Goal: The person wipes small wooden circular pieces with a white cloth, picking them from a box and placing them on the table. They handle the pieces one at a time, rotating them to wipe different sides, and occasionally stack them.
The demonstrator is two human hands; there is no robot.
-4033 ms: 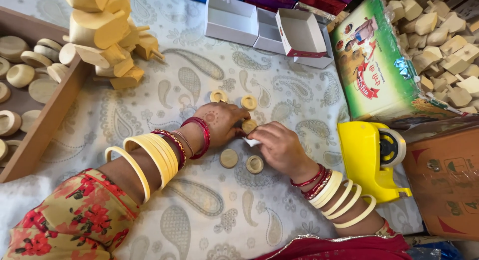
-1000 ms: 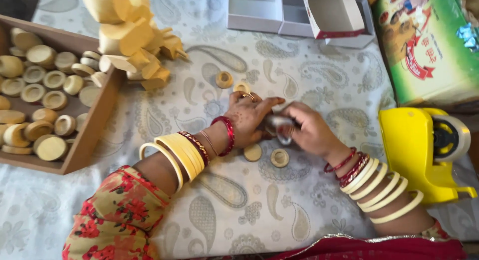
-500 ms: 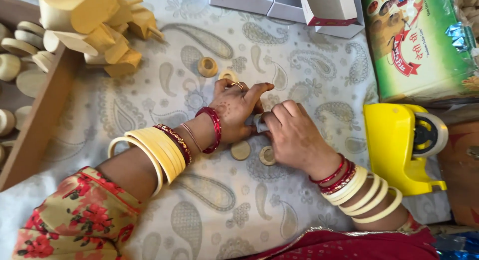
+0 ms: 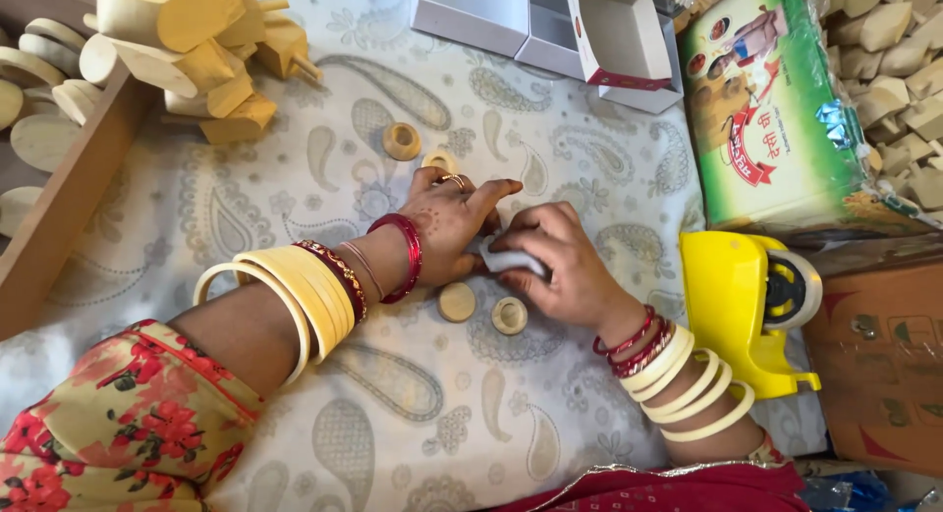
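Note:
My left hand point(image 4: 454, 220) and my right hand point(image 4: 553, 255) meet over a patterned cloth point(image 4: 393, 394). Together they pinch a small white wrapped piece point(image 4: 511, 262); what is inside it is hidden by my fingers. Two small round wooden wheels point(image 4: 457, 302) point(image 4: 509, 316) lie just below my hands. Another wooden ring point(image 4: 401, 141) lies above my left hand, and one more point(image 4: 439, 161) peeks out at my left fingertips. Both wrists wear cream and red bangles.
A heap of wooden blocks point(image 4: 196, 51) sits top left beside a wooden tray point(image 4: 69, 193) of round discs. White cardboard boxes point(image 4: 550, 21) stand open at the top. A green packet point(image 4: 776, 109), a yellow tape dispenser point(image 4: 751, 306) and a brown carton point(image 4: 884, 365) lie to the right.
Both hands stay together on the small white piece. The view has shifted slightly, so the tray and blocks sit further left and the dispenser stays at the right.

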